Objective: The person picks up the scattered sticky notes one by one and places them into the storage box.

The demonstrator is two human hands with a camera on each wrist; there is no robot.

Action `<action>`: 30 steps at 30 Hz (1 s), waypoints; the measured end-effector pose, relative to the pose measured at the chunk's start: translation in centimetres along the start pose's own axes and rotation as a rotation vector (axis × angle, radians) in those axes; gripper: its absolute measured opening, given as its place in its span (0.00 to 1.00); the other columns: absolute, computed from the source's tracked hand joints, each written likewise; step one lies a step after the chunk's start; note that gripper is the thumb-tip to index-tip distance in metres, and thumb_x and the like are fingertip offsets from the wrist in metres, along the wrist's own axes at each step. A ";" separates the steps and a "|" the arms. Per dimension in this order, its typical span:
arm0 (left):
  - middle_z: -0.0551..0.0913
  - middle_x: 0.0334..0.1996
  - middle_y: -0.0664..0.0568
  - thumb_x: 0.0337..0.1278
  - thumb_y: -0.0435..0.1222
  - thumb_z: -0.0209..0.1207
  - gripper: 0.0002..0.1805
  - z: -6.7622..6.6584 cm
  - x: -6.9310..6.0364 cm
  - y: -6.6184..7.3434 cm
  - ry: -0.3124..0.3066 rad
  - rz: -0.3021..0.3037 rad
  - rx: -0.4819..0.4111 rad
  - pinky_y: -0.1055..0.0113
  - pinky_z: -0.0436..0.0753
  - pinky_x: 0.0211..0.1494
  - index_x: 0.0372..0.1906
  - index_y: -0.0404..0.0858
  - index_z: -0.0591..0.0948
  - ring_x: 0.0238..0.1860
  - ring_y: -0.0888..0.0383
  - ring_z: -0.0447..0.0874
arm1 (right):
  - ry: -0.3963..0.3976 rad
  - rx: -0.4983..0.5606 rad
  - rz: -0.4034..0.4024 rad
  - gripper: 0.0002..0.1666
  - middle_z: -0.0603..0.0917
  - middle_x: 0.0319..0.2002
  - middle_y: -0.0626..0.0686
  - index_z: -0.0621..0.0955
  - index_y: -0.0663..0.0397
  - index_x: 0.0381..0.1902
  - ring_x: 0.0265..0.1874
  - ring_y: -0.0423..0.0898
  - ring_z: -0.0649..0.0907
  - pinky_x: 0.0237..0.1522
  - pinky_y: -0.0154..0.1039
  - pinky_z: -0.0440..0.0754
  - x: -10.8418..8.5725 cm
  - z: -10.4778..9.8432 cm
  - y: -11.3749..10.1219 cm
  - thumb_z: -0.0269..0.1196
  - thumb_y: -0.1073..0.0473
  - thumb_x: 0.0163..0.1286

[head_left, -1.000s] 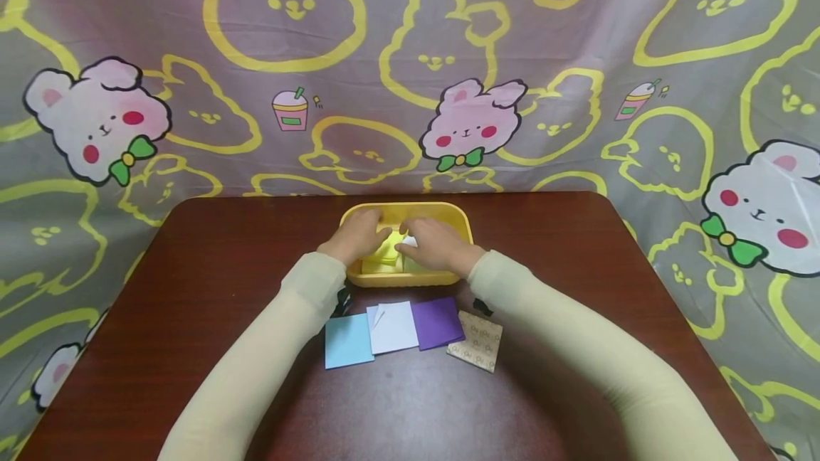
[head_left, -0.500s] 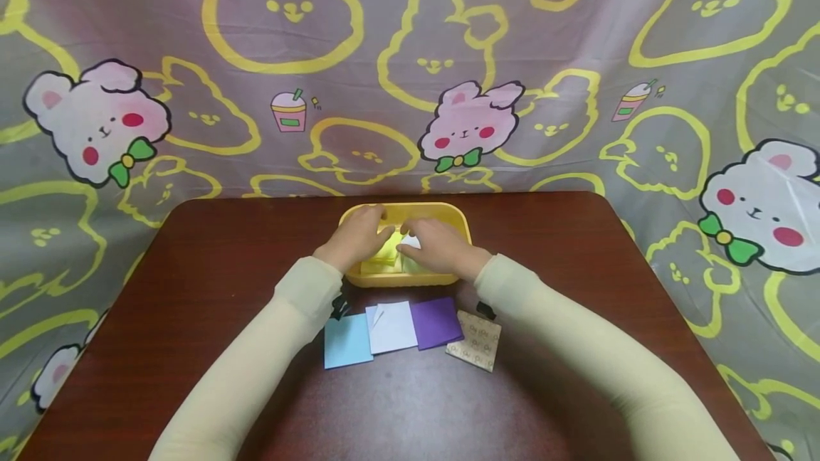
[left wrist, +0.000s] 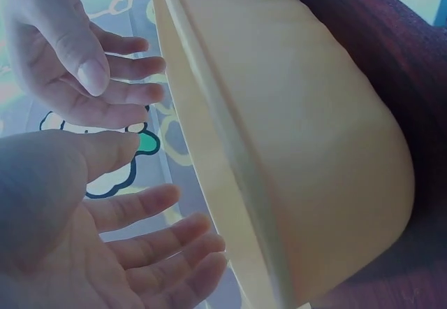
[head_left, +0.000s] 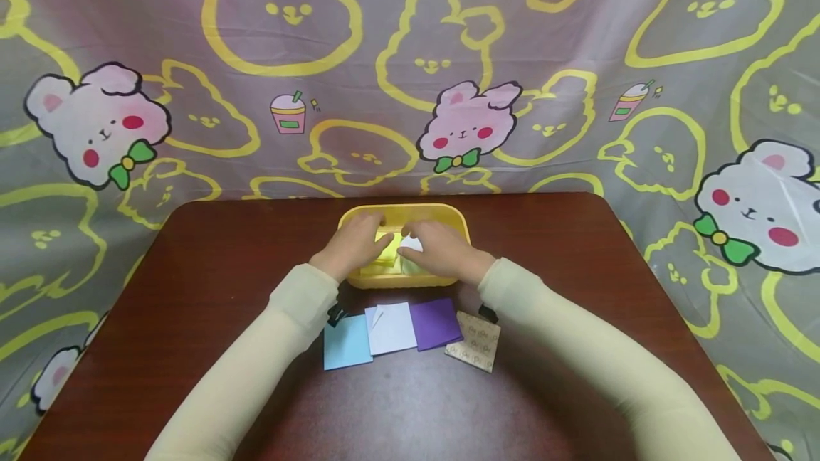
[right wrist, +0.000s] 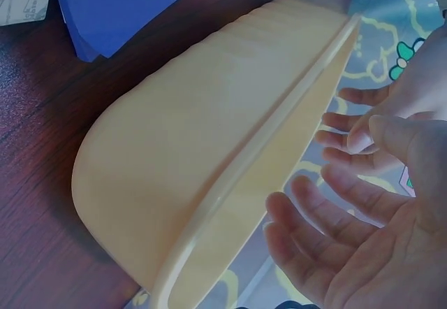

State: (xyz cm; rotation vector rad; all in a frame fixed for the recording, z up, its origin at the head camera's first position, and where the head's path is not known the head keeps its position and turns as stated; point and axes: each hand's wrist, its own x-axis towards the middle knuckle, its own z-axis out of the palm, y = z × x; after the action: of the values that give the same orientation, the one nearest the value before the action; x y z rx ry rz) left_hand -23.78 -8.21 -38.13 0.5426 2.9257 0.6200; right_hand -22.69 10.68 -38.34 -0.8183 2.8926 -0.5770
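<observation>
The left hand (head_left: 354, 242) is hovering over the left part of a yellow bin (head_left: 403, 281), its fingers relaxed and slightly bent, gripping nothing. The right hand (head_left: 442, 247) is hovering over the right part, equally loose and ungripping. Yellow pieces (head_left: 387, 251) and a white piece (head_left: 411, 242) are lying inside the bin, which is standing near the far edge of the table (head_left: 160, 290). Nearer the person, 4 flat squares are lying side by side: light blue square (head_left: 347, 345), white square (head_left: 393, 331), purple square (head_left: 437, 324), patterned tan square (head_left: 475, 342).

Soft glare whitens the near middle of the dark reddish-brown wood-grained table (head_left: 423, 404); both wrist views look hazy, washed out and blue-tinged
</observation>
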 end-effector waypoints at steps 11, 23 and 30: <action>0.79 0.60 0.38 0.73 0.45 0.57 0.24 0.1 -1.1 -0.2 0.007 -0.007 -0.004 0.48 0.80 0.64 0.63 0.33 0.75 0.62 0.43 0.79 | 0.009 -0.003 -0.009 0.26 0.86 0.53 0.58 0.80 0.60 0.59 0.53 0.53 0.85 0.56 0.50 0.83 -0.8 -0.2 -0.2 0.61 0.46 0.74; 0.81 0.60 0.37 0.72 0.45 0.58 0.25 0.3 -1.9 -0.3 0.017 0.011 -0.028 0.49 0.83 0.60 0.63 0.32 0.76 0.57 0.43 0.81 | 0.056 -0.004 -0.033 0.23 0.87 0.51 0.58 0.82 0.59 0.56 0.50 0.53 0.86 0.54 0.50 0.84 -1.4 -0.2 -0.4 0.63 0.48 0.73; 0.81 0.60 0.36 0.71 0.45 0.59 0.25 0.2 -2.4 -0.1 0.018 0.017 -0.025 0.49 0.83 0.59 0.62 0.32 0.76 0.55 0.44 0.82 | 0.060 -0.007 -0.058 0.25 0.87 0.52 0.57 0.81 0.60 0.58 0.53 0.54 0.86 0.57 0.50 0.83 -1.8 -0.3 -0.6 0.62 0.47 0.74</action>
State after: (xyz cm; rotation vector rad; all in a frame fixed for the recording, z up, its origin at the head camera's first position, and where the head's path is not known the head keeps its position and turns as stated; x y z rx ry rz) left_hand -21.50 -9.12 -38.32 0.5629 2.9286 0.6654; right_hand -20.90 11.24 -37.88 -0.9038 2.9353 -0.6081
